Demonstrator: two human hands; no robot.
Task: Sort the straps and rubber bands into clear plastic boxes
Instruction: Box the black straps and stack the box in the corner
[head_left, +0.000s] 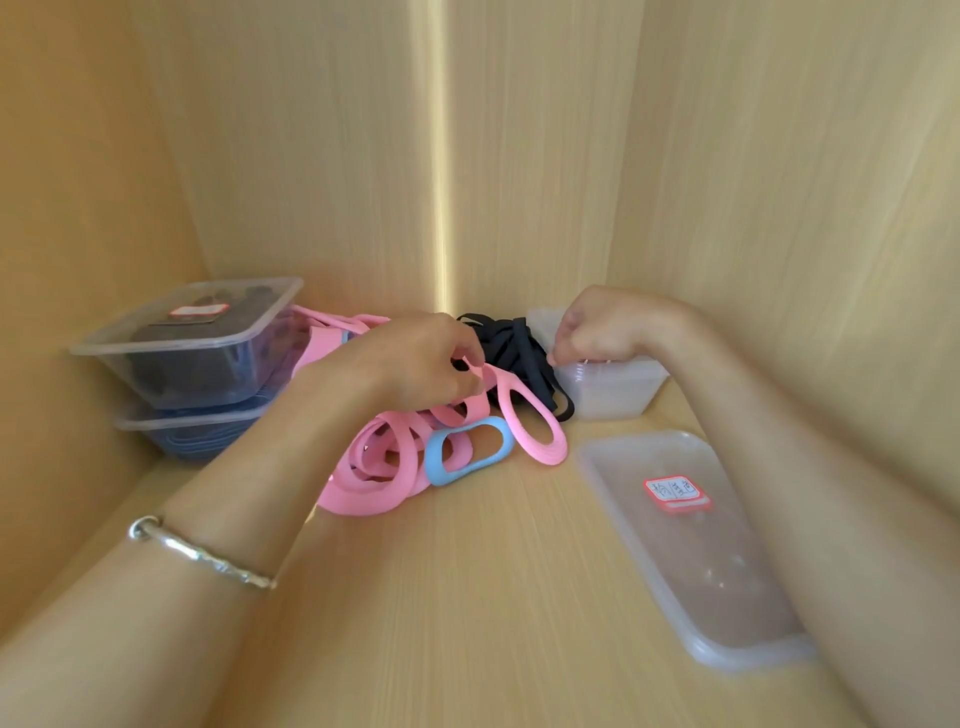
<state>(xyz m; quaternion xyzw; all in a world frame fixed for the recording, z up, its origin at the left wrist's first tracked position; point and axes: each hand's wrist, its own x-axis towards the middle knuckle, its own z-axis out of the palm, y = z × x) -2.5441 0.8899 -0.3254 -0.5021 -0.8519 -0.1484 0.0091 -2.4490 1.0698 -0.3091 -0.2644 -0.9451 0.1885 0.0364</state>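
Pinching one soft, floppy pink strap by its loop, left hand; right hand grips the clear box rim.

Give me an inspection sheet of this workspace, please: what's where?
Surface: pale wooden shelf.
Job's things: pink straps heaped centre, one blue strap against them, black straps behind; open box back right; two lidded boxes stacked left, dark contents.
Clutter: loose labelled lid lying front right.
Hands: left hand grips a pink strap; right hand grips the open box's rim.
Cables: nothing seen.
Surroundings: wooden walls close around; bracelet on left wrist.
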